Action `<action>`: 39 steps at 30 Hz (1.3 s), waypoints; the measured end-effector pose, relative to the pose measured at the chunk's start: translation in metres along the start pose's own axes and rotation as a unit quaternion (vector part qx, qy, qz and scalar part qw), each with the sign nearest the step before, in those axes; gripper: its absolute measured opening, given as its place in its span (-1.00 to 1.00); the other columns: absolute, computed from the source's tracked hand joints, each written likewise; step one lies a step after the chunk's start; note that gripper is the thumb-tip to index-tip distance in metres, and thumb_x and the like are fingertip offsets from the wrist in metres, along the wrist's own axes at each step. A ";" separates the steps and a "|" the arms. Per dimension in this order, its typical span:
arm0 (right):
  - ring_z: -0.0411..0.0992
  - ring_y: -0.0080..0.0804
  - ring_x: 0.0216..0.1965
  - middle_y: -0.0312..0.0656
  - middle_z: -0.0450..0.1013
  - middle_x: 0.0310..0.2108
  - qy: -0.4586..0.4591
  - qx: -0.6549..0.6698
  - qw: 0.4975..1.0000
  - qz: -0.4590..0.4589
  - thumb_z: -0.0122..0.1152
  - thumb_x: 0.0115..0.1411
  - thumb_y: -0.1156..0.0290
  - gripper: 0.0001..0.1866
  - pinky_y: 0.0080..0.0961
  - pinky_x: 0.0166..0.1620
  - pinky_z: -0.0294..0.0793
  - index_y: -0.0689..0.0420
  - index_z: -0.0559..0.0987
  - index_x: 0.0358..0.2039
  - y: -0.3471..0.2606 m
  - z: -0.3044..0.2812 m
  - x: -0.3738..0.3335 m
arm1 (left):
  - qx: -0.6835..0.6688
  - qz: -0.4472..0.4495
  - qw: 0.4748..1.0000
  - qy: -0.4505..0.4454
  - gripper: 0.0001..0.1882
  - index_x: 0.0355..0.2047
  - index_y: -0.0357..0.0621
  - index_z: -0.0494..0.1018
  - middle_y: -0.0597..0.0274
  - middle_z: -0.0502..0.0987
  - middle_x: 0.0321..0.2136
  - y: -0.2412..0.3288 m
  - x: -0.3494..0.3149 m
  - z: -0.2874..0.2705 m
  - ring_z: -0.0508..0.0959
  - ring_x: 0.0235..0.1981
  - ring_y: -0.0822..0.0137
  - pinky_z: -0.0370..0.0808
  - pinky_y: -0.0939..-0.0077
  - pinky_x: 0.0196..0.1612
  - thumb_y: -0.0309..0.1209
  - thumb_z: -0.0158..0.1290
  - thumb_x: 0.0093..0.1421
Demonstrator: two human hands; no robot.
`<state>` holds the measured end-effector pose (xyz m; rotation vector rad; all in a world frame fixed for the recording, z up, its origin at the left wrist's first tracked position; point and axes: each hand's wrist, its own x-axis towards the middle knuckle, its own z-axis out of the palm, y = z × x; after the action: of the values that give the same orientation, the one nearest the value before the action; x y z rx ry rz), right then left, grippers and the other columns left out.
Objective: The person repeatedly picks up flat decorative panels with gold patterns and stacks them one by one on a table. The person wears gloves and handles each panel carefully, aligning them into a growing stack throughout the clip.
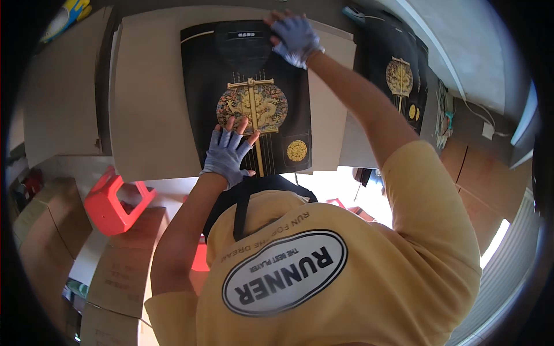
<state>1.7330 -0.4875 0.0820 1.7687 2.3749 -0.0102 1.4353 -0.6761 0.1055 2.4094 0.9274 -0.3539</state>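
A black printed sheet (pixel 202 81) with a gold dragon medallion lies on a large grey-brown board (pixel 144 92) in front of me. My left hand (pixel 228 153), in a grey fingerless glove, rests flat and open on the sheet's lower left, its fingertips at the medallion's lower edge. At the sheet's far right corner is my right hand (pixel 294 39), gloved alike, with the fingers spread and the palm down. Neither hand holds anything. Under the right hand, the corner is partly hidden.
More black printed sheets (pixel 378 55) of the same design lie to the right. Another board (pixel 63 98) is at the left. Below the worktop stand a red plastic stool (pixel 107 207) and several cardboard boxes (pixel 118 277). A cable (pixel 482 115) hangs at the right.
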 end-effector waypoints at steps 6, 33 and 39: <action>0.53 -0.07 -0.12 -0.07 0.56 -0.21 -0.050 0.039 0.998 -0.024 -0.15 0.25 0.06 -0.64 -0.15 -0.11 0.50 -0.05 0.57 -0.22 0.025 -0.026 0.070 | -0.039 0.019 0.998 0.049 0.09 0.39 0.34 -0.03 0.20 -0.27 0.43 -0.004 -0.005 0.007 -0.33 0.44 0.03 -0.28 -0.13 0.38 0.26 0.17 -0.12; -0.15 -0.22 0.44 -0.18 -0.03 0.41 0.063 0.135 0.963 -0.227 -0.28 0.31 -0.14 -0.37 -0.03 0.42 -0.43 -0.16 0.21 0.32 -0.101 0.051 -0.239 | 0.056 0.054 0.990 0.114 0.19 0.40 0.37 -0.12 0.18 -0.28 0.43 -0.011 0.004 0.025 -0.30 0.43 -0.06 -0.26 -0.18 0.36 0.20 0.26 -0.18; -0.14 -0.14 0.44 -0.13 -0.06 0.42 0.039 0.119 0.960 -0.250 -0.22 0.28 -0.13 -0.35 -0.04 0.41 -0.22 -0.18 0.18 0.33 -0.117 0.047 -0.289 | 0.072 0.014 0.997 0.034 0.13 0.41 0.35 -0.11 0.13 -0.32 0.43 -0.001 0.003 0.005 -0.37 0.43 -0.05 -0.32 -0.14 0.37 0.26 0.19 -0.11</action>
<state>1.7081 -0.8010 0.0669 1.2147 2.9165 -0.3101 1.4368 -0.6767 0.0996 2.5779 0.9242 -0.3414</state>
